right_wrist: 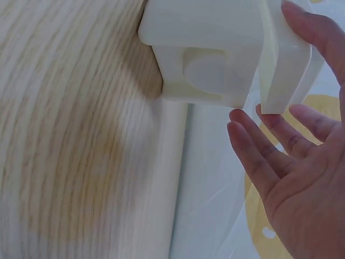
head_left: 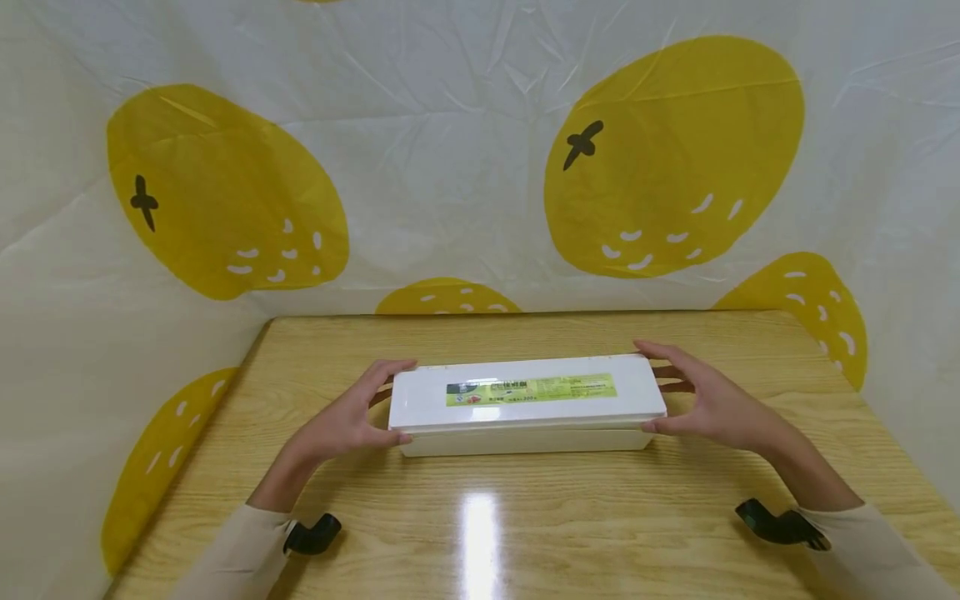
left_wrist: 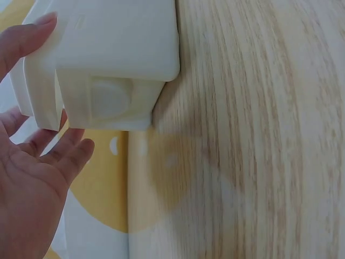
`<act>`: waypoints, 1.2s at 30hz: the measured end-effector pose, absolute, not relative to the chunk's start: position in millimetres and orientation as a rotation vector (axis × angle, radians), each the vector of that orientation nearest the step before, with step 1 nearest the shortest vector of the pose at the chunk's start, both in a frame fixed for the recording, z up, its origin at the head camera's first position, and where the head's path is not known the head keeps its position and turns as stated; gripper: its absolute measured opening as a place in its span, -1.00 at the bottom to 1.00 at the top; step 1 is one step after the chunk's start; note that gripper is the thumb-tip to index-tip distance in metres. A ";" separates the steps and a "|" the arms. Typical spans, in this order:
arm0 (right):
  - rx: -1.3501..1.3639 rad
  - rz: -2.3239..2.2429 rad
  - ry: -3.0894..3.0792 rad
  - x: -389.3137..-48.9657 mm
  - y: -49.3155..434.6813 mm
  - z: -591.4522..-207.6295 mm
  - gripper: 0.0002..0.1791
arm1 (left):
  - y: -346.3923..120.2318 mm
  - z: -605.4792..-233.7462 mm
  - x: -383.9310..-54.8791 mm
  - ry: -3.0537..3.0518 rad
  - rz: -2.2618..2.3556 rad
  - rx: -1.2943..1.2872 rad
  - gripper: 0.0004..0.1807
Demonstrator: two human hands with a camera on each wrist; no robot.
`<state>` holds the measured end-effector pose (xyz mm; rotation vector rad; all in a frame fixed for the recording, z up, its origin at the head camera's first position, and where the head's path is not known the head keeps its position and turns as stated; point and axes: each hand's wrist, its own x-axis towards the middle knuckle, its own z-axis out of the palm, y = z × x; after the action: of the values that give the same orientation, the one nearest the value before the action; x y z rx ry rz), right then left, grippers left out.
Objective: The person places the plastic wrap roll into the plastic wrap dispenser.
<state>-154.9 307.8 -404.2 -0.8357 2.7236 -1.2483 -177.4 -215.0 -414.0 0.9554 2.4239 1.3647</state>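
Observation:
A long white cling film box (head_left: pixel 420 404) with a green and yellow label (head_left: pixel 531 390) on its lid lies crosswise on the wooden table. My left hand (head_left: pixel 348 418) holds its left end, thumb on the near edge and fingers at the far side. At the right end, my right hand (head_left: pixel 716 407) grips it the same way. Both wrist views show a wedge-shaped gap between the lid (right_wrist: pixel 291 70) and the base (left_wrist: pixel 116 40). Inside the box nothing can be seen.
The wood-grain table (head_left: pixel 585 517) reaches back to a white curtain (head_left: pixel 442 183) printed with big yellow fruit. Black wrist mounts (head_left: pixel 313 534) sit at both sleeve cuffs. Light glares off the table in front of the box.

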 end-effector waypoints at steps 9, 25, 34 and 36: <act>-0.861 -1.250 2.721 -150.8 309.2 -407.5 0.13 | -214.5 -414.8 -174.4 2.439 1.341 0.983 0.08; -0.916 -1.186 2.764 -143.4 306.4 -415.8 0.11 | -216.4 -416.8 -168.3 2.472 1.257 1.068 0.05; -0.932 -1.161 2.796 -145.3 307.0 -413.9 0.12 | -215.1 -413.7 -174.4 2.504 1.216 1.059 0.02; -0.931 -1.160 2.789 -146.0 307.6 -413.7 0.11 | -214.9 -413.6 -176.3 2.498 1.220 1.052 0.02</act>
<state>-146.0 307.6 -413.7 -0.9307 2.7893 -1.1601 -176.3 -214.9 -413.6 1.0523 2.4977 1.2198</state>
